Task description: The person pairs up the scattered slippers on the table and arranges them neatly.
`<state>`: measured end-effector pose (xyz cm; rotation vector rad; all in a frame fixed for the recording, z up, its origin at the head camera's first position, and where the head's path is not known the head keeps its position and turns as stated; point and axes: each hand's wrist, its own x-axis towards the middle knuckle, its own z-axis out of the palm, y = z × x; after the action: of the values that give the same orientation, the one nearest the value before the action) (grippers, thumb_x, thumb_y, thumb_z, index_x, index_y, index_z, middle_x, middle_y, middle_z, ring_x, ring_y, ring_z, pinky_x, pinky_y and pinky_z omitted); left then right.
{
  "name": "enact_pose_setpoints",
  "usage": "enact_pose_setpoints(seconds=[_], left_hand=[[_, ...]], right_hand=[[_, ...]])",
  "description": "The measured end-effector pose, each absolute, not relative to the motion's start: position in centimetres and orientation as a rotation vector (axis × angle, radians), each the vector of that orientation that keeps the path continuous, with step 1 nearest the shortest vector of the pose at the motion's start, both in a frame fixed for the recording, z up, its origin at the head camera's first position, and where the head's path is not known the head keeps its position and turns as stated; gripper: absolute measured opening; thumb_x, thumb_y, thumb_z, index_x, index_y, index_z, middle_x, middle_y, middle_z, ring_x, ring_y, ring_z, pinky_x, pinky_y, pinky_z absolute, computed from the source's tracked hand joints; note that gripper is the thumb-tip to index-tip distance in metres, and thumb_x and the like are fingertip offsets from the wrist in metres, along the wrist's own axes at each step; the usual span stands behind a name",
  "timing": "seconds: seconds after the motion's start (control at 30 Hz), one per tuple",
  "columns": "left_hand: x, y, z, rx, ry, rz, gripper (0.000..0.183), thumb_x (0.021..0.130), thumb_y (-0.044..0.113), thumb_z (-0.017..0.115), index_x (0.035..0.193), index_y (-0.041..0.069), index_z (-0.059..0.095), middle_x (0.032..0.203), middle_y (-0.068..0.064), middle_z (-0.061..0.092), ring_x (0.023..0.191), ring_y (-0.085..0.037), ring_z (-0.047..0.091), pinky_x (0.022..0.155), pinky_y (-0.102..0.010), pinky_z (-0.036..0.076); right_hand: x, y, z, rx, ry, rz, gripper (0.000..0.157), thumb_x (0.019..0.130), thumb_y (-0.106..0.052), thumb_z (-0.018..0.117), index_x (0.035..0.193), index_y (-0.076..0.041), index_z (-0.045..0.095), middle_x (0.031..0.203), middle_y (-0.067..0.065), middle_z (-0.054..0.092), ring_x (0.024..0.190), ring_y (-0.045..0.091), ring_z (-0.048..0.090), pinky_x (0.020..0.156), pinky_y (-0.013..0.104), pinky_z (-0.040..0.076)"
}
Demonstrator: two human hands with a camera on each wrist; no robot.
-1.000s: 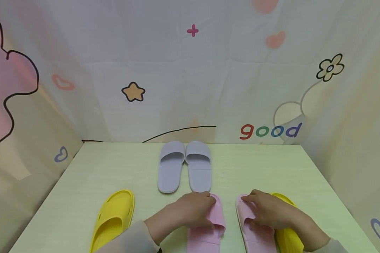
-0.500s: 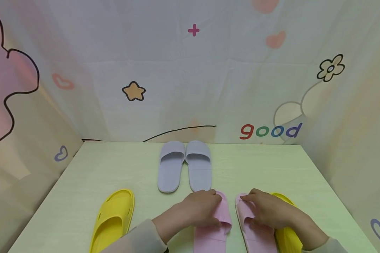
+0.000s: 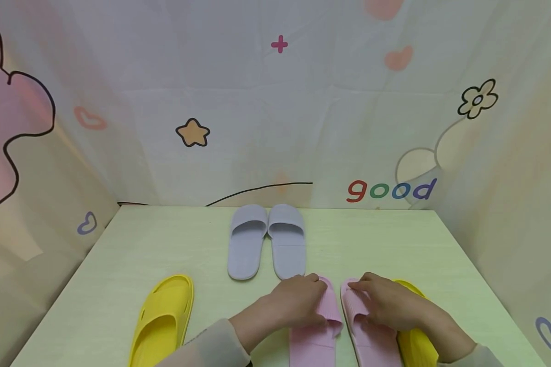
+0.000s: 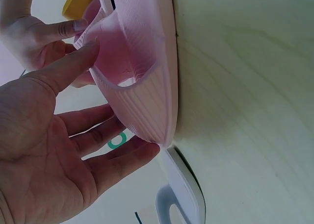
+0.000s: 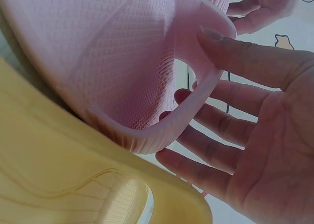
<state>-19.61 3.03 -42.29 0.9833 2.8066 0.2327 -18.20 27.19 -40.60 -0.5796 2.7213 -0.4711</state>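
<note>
Two pink slippers lie side by side at the front of the table, toes pointing away. My left hand [image 3: 298, 303] pinches the ribbed strap of the left pink slipper [image 3: 313, 346]; in the left wrist view the thumb is in the foot opening and the fingers lie along the outside of the strap [image 4: 142, 106]. My right hand [image 3: 392, 306] grips the strap of the right pink slipper [image 3: 377, 349] the same way, thumb inside the band [image 5: 196, 99]. A narrow gap separates the pair in the head view. The heels are cut off by the frame.
A yellow slipper [image 3: 163, 313] lies to the left, and another yellow slipper [image 3: 415, 346] is close against the right pink one, partly under my right forearm. Behind stand two lavender-grey slippers [image 3: 248, 255] on the pale table [image 3: 372, 244]. A printed curtain [image 3: 239, 102] closes the back and sides.
My left hand has moved right with the left pink slipper, narrowing the gap to the right pink one. My right hand has kept its grip and barely moved.
</note>
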Motion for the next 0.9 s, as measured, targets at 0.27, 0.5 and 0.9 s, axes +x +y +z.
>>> enact_pose_setpoints(seconds=[0.27, 0.5, 0.9], left_hand=[[-19.6, 3.7, -42.4, 1.013, 2.826, 0.250, 0.054, 0.079, 0.058, 0.084, 0.112, 0.018, 0.069, 0.108, 0.005, 0.066, 0.085, -0.018, 0.066, 0.068, -0.029, 0.054], [-19.7, 4.4, -42.6, 0.959, 2.807, 0.301, 0.057, 0.081, 0.056, 0.084, 0.122, 0.018, 0.069, 0.115, 0.005, 0.065, 0.088, -0.017, 0.065, 0.073, -0.027, 0.053], [-20.1, 5.2, -43.0, 0.950, 2.824, 0.318, 0.058, 0.083, 0.053, 0.083, 0.126, 0.019, 0.068, 0.122, 0.005, 0.065, 0.094, -0.018, 0.066, 0.080, -0.027, 0.054]], right_hand=[[-18.3, 27.3, -40.7, -0.584, 2.718, -0.473, 0.064, 0.085, -0.031, 0.084, 0.142, -0.009, 0.063, 0.121, -0.003, 0.062, 0.093, 0.011, 0.057, 0.086, 0.034, 0.057], [-18.5, 27.4, -40.7, -0.598, 2.755, -0.462, 0.062, 0.086, -0.030, 0.084, 0.141, -0.010, 0.064, 0.118, -0.005, 0.061, 0.091, 0.010, 0.056, 0.081, 0.029, 0.055], [-18.9, 27.8, -40.5, -0.522, 2.733, -0.455, 0.064, 0.084, -0.026, 0.085, 0.142, -0.011, 0.063, 0.122, -0.002, 0.062, 0.097, 0.013, 0.056, 0.086, 0.035, 0.056]])
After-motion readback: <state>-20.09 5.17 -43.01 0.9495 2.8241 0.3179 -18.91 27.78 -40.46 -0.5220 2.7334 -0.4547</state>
